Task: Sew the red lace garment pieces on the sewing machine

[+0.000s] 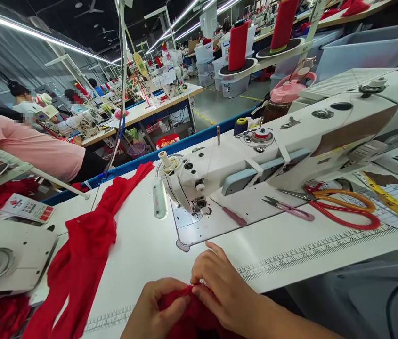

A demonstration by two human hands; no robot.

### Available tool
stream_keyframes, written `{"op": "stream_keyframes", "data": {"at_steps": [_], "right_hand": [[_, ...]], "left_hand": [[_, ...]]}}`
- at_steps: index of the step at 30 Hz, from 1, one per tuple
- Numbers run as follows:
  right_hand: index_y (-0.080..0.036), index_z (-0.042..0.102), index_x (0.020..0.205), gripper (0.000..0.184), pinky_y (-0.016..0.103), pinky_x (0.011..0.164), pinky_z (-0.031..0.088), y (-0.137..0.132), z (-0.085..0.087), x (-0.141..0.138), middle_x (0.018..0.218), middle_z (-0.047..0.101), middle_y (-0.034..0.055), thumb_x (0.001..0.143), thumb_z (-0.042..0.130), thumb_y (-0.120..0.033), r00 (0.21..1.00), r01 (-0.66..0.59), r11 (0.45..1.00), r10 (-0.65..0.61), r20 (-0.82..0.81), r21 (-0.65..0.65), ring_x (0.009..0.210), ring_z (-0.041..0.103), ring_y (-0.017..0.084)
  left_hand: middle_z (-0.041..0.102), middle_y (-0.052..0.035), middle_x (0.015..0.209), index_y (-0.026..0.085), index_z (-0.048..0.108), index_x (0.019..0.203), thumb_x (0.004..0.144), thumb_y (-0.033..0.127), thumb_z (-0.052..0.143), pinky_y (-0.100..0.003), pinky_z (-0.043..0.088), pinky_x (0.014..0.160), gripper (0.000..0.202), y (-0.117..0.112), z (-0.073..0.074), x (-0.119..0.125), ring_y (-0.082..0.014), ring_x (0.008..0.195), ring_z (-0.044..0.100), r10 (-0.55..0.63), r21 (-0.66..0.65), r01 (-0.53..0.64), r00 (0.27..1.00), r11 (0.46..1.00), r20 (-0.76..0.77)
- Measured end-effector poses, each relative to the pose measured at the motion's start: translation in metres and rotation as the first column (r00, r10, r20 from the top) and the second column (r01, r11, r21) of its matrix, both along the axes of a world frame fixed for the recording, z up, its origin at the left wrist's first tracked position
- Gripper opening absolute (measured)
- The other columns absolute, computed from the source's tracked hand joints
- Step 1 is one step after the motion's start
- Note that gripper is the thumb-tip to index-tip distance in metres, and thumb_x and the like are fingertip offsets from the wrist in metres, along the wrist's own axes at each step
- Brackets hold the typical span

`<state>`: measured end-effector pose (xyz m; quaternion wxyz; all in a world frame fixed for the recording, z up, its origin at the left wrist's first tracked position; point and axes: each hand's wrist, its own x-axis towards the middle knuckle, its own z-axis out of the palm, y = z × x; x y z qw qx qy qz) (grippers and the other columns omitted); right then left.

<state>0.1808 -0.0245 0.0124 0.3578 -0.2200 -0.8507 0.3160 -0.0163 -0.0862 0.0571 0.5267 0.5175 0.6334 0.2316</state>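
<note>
Red fabric [195, 315] is bunched at the table's front edge, pinched between my two hands. My left hand [159, 306] grips it with thumb and fingers. Close beside it, my right hand [216, 287] pinches the same fabric, thumb against fingertips. The lower part of the cloth runs out of the picture, and its kind of garment cannot be told. Just beyond my hands stands a white sewing machine [216, 165], its needle area [200, 205] over a metal plate. More red cloth [89, 235] lies in a long heap to the left.
An awl-like tool [234, 216], thread snips [287, 207] and red-and-orange-handled scissors [347, 212] lie right of the needle area. A printed ruler [312, 252] runs along the front edge. A yellow tape measure [396, 207] lies at right. Another machine [8, 259] stands at left. People sit further back.
</note>
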Motion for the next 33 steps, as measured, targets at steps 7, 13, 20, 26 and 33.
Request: {"op": "stream_keyframes", "data": {"at_steps": [7,13,20,26,33], "right_hand": [[-0.023,0.058,0.102,0.013,0.040,0.097,0.040,0.007,0.009,0.006,0.089,0.060,-0.0001,0.096,0.050,-0.013,0.988,-0.154,0.979,0.156,0.008,-0.137,0.088,0.053,0.017],[-0.023,0.053,0.090,0.009,0.034,0.086,0.043,0.010,0.017,0.012,0.085,0.058,-0.0010,0.095,0.051,-0.015,0.986,-0.132,0.975,0.148,0.074,-0.179,0.086,0.051,0.017],[-0.022,0.048,0.084,0.014,0.033,0.083,0.041,0.011,0.022,0.010,0.081,0.056,-0.0026,0.092,0.051,-0.011,0.976,-0.131,0.983,0.151,0.156,-0.132,0.081,0.050,0.016],[-0.022,0.047,0.085,0.015,0.036,0.084,0.042,0.001,0.029,0.006,0.080,0.054,-0.0017,0.093,0.047,-0.009,0.970,-0.108,0.992,0.089,0.226,0.072,0.077,0.048,0.016],[-0.019,0.055,0.088,0.016,0.048,0.098,0.040,-0.010,0.027,0.001,0.075,0.057,0.0002,0.095,0.046,-0.007,0.984,-0.070,0.876,-0.020,0.179,0.478,0.076,0.053,0.017]], "left_hand": [[0.072,-0.0035,0.082,0.020,0.077,0.087,0.090,0.037,0.059,-0.024,0.045,0.073,0.025,-0.005,-0.002,0.001,-0.0175,0.077,0.061,-0.081,0.077,0.090,0.990,0.993,-0.114],[0.070,-0.0033,0.088,0.020,0.071,0.098,0.090,0.055,0.059,-0.025,0.045,0.071,0.038,-0.014,-0.002,-0.006,-0.0171,0.079,0.058,0.043,0.001,-0.043,0.995,0.999,0.088],[0.055,-0.0007,0.079,0.019,0.062,0.079,0.095,0.054,0.052,-0.025,0.040,0.071,0.040,-0.025,-0.012,-0.007,-0.0151,0.075,0.051,0.127,0.212,-0.142,0.988,0.967,0.083],[0.050,0.0001,0.078,0.020,0.058,0.082,0.096,0.058,0.049,-0.026,0.037,0.067,0.041,-0.034,-0.023,-0.007,-0.0144,0.072,0.047,0.107,0.233,-0.148,0.978,0.961,0.179],[0.058,-0.0004,0.079,0.022,0.065,0.087,0.084,0.062,0.065,-0.025,0.040,0.065,0.041,-0.046,-0.033,0.006,-0.0148,0.071,0.051,0.208,0.258,-0.256,0.958,0.932,0.197]]}}
